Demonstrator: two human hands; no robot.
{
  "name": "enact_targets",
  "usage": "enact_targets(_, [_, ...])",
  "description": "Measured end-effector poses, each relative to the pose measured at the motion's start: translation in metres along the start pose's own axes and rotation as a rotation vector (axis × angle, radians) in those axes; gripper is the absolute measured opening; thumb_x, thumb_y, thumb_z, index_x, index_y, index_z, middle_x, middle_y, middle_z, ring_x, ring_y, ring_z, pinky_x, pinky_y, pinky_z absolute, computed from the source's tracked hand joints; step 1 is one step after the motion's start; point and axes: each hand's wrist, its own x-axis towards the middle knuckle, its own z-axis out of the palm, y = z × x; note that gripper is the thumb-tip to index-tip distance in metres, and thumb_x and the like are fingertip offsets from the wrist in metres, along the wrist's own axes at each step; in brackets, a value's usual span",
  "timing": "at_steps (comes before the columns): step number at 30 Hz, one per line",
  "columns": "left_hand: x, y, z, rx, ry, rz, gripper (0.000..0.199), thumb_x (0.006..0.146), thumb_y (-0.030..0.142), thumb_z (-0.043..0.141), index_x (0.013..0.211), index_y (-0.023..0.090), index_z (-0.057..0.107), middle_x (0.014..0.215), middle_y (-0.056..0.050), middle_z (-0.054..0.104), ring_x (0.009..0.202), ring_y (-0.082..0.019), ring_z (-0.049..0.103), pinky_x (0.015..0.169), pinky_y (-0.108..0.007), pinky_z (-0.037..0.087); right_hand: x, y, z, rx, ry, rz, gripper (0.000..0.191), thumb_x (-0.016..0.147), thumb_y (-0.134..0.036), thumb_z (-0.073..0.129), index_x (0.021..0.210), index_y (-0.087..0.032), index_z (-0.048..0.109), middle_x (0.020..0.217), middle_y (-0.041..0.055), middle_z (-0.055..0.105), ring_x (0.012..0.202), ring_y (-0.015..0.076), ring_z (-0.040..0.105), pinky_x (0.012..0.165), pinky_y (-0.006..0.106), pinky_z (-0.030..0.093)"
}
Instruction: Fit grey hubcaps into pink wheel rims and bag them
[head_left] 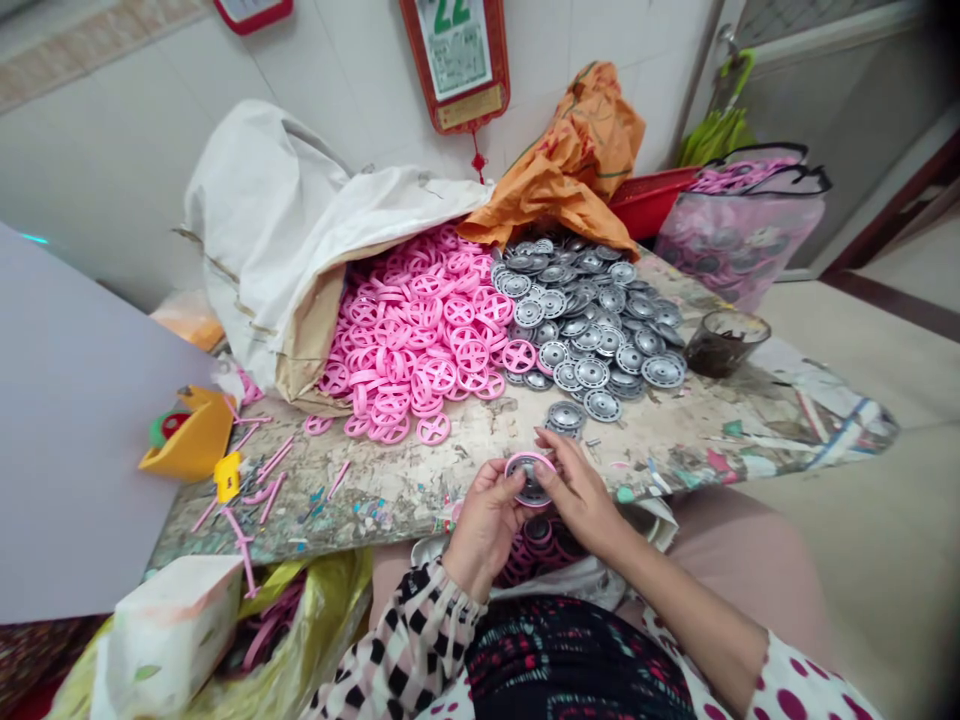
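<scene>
1. Pink-rimmed wheel [529, 479], gray face up, is held in both hands on the near side of the pink ring heap [420, 330].
2. Left hand [480, 515]: thumb and fingers pinch the wheel's left edge, the thumb on its face.
3. Right hand [581, 495]: the thumb rests on the face, fingers bent toward the far edge.
4. Open bag [589, 583] holding more wheels [540, 550] lies below the hands, nearer the person than the heap.
5. Gray disc pile [592, 320] touches the heap's right side.
6. White sack [262, 210] wraps the heap's left and far sides; orange sack [585, 150] lies beyond its far right.
7. Glass [726, 343] stands on the table [712, 430], well right of the heap.
</scene>
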Motion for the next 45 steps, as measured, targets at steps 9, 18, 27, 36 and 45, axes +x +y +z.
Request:
enact_targets(9, [-0.005,-0.002,0.001,0.11,0.016,0.017,0.035,0.058,0.026,0.08,0.075,0.017,0.052,0.064,0.004,0.058,0.049,-0.008,0.055,0.047,-0.019,0.047,-0.008,-0.003,0.009,0.209,-0.104,0.123,0.05,0.091,-0.054,0.037,0.113,-0.018,0.064,0.116,0.0106,0.066,0.109,0.0235,0.059,0.098,0.041,0.043])
enact_targets(18, [0.015,0.032,-0.033,0.568,0.136,0.287,0.048,0.063,0.038,0.076,0.101,0.02,0.055,0.083,0.0,0.06,0.065,-0.009,0.057,0.057,-0.02,0.046,-0.026,0.001,0.0,-0.004,-0.247,0.145,0.047,0.091,-0.053,0.036,0.107,-0.019,0.063,0.102,0.0094,0.069,0.095,0.0236,0.062,0.085,0.035,0.046])
enact_targets(27, [0.067,0.114,-0.082,1.483,0.528,0.907,0.031,0.083,0.032,0.055,0.112,0.021,0.059,0.123,-0.009,0.054,0.12,-0.02,0.047,0.105,-0.035,0.036,-0.056,0.071,0.016,-0.367,-0.518,0.28,0.043,0.088,-0.047,0.039,0.103,-0.015,0.065,0.093,0.0147,0.071,0.089,0.0283,0.066,0.078,0.035,0.045])
enact_targets(36, [0.128,0.132,-0.051,1.931,0.478,0.766,0.063,0.073,0.055,0.062,0.13,0.031,0.05,0.137,-0.008,0.046,0.127,-0.036,0.033,0.102,-0.053,0.031,-0.068,0.089,0.016,-0.349,-0.65,0.241,0.045,0.087,-0.036,0.04,0.122,-0.014,0.059,0.121,0.0145,0.063,0.112,0.0257,0.059,0.094,0.035,0.043])
enact_targets(45, [0.138,0.13,-0.064,1.969,0.339,0.73,0.057,0.077,0.057,0.056,0.124,0.025,0.056,0.12,-0.007,0.06,0.108,-0.026,0.051,0.098,-0.04,0.036,-0.083,0.109,0.024,-0.322,-0.641,0.339,0.04,0.085,-0.036,0.043,0.111,-0.017,0.067,0.11,0.0119,0.069,0.104,0.0245,0.063,0.088,0.03,0.044])
